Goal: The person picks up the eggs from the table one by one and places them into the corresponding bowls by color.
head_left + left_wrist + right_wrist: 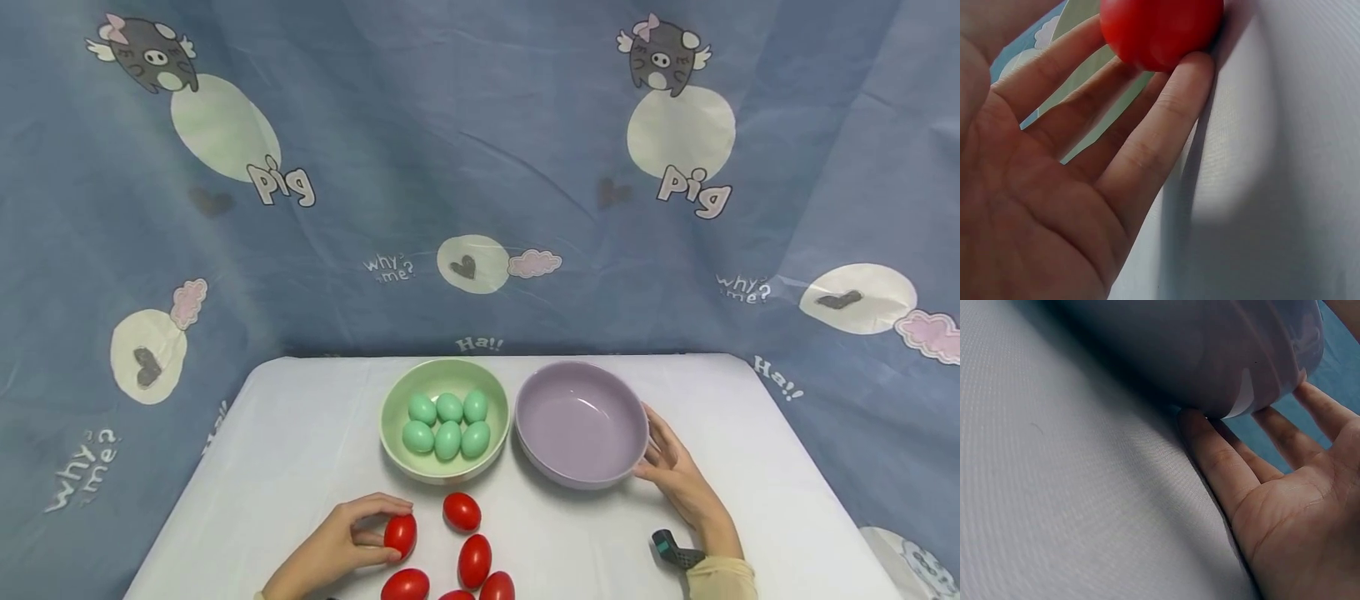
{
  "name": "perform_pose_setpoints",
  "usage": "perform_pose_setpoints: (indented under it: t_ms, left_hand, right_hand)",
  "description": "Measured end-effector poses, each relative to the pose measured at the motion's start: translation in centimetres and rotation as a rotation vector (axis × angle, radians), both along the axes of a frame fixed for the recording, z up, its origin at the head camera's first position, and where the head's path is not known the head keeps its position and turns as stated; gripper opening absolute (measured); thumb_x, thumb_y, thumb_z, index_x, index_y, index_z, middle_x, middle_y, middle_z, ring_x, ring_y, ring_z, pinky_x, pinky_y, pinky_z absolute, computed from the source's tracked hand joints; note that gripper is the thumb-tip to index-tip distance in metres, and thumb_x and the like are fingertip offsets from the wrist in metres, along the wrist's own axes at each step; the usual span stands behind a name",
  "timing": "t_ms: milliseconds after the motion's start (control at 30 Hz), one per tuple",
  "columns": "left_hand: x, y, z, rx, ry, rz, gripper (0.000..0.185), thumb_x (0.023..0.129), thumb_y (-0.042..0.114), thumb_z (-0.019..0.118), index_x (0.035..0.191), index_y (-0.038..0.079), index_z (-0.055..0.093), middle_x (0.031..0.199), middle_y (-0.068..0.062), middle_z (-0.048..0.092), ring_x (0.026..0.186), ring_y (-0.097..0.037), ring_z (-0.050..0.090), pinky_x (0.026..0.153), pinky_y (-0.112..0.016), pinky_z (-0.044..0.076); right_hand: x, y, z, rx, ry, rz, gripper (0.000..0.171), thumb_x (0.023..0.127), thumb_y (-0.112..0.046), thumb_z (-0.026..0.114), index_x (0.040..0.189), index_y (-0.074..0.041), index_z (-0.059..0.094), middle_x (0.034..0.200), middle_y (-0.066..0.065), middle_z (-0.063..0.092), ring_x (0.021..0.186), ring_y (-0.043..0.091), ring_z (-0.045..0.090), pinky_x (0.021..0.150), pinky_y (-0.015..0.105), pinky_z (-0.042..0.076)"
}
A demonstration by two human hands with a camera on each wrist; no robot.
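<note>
**A:** Head view first: what's on the worktop (300, 433)?

**B:** A smooth white cloth covers it. At the near edge lies a cluster of glossy red eggs. The left hand (330, 554) curls thumb and fingers round the leftmost red egg (401, 534), which stands with its long axis roughly upright in the picture, tilted a little to the right. Other red eggs (472, 560) lie just right of it and nearer the camera, loosely grouped.

**A:** And behind them?

**B:** A round pale green bowl (396, 440) holds six matte teal eggs (447, 423) in two rows. Beside it, almost touching, sits a round lilac bowl (626, 450) with a glossy inside. The right hand (678, 479) rests relaxed against its right wall, fingers straight. A blue patterned curtain (480, 167) hangs behind.

**A:** Left wrist view?

**B:** The left hand (1054, 187) shows its palm; the fingertips (1194, 69) press the smooth, rounded red egg (1160, 28) from below, against the finely woven cloth (1285, 156).

**A:** Right wrist view?

**B:** The right hand (1285, 500) lies flat, fingers (1210, 444) extended, tips touching the curved, shiny wall of the lilac bowl (1197, 350) where it meets the worktop (1054, 487).
</note>
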State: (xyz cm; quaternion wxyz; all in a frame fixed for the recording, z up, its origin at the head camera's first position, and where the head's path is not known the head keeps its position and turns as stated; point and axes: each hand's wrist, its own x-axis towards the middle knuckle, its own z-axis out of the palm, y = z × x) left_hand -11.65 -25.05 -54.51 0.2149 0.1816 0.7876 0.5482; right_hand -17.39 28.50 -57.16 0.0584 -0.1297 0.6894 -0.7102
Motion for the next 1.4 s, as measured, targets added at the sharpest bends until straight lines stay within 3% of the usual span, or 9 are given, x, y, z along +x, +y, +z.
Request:
perform_pose_setpoints:
  t_ms: [300,633,767,933,1167,1400]
  left_hand:
    - [0.0,0.3,0.2,-0.017,-0.02,0.045,0.053,0.085,0.024,0.086,0.134,0.014,0.068,0.14,-0.017,0.063,0.115,0.007,0.063,0.091,-0.028,0.063]
    - [-0.4,1.1,2.4,-0.002,0.024,0.055,0.054,0.086,0.023,0.085,0.134,0.008,0.066,0.138,-0.018,0.064,0.114,-0.005,0.066,0.09,-0.031,0.064]
    - [-0.8,1.5,3.1,-0.015,0.063,0.041,0.054,0.087,0.023,0.084,0.135,0.007,0.065,0.138,-0.017,0.064,0.114,-0.005,0.066,0.089,-0.03,0.064]
    - [-1.4,2.3,4.0,-0.02,0.117,0.017,0.053,0.087,0.025,0.085,0.134,0.009,0.066,0.135,-0.012,0.068,0.113,-0.003,0.066,0.086,-0.027,0.064]
    - [-2.3,3.8,5.1,0.009,0.218,-0.046,0.05,0.086,0.023,0.086,0.131,0.009,0.068,0.13,-0.007,0.07,0.112,-0.001,0.064,0.084,-0.028,0.065]
    - [-3.2,5.6,6.6,0.028,0.264,-0.104,0.047,0.087,0.024,0.085,0.13,0.015,0.069,0.129,-0.009,0.071,0.113,-0.003,0.066,0.085,-0.031,0.065]
  right_hand:
    - [-0.3,0.2,0.0,-0.007,-0.012,-0.006,0.103,0.087,-0.001,0.077,0.167,-0.019,0.014,0.175,0.016,0.005,0.137,-0.009,0.047,0.112,0.015,0.042]
    - [-0.3,0.3,-0.1,-0.029,-0.018,-0.009,0.104,0.087,0.001,0.076,0.167,-0.018,0.014,0.175,0.016,0.005,0.138,-0.008,0.045,0.113,0.015,0.042]
    - [-0.2,0.2,0.1,-0.006,-0.033,-0.024,0.103,0.087,0.0,0.077,0.167,-0.02,0.015,0.175,0.015,0.006,0.153,0.013,0.039,0.113,0.015,0.042]
    - [-0.2,0.0,0.2,0.016,-0.05,-0.042,0.103,0.086,-0.001,0.077,0.167,-0.021,0.016,0.175,0.014,0.006,0.158,0.047,0.014,0.112,0.013,0.041]
    - [-0.3,0.2,0.0,0.016,-0.043,-0.036,0.104,0.086,-0.001,0.077,0.167,-0.02,0.015,0.175,0.015,0.005,0.156,0.051,0.014,0.112,0.015,0.042]
    - [-0.4,0.3,0.0,0.006,-0.046,-0.029,0.103,0.086,-0.001,0.078,0.167,-0.022,0.017,0.175,0.016,0.007,0.156,0.052,0.015,0.111,0.015,0.043]
